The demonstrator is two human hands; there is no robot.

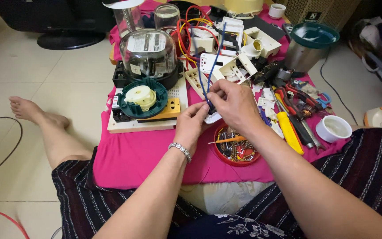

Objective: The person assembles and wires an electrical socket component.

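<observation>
My left hand (191,125) and my right hand (233,104) meet above the pink cloth (133,155). Together they hold a small white plastic part (212,117), with the fingertips of both pinching a blue wire (213,66) that runs up from the part toward the white switch housings (226,62) behind. A silver bracelet sits on my left wrist. Just below my hands stands a red round lid (233,148) filled with screws and small metal bits.
A glass-domed electric meter (149,55) and a green round base with a cream spool (142,98) lie on the left. Pliers, screwdrivers and a yellow-handled tool (288,130) lie on the right, beside a white cup (334,128) and a metal jar (308,46). My leg stretches out at left.
</observation>
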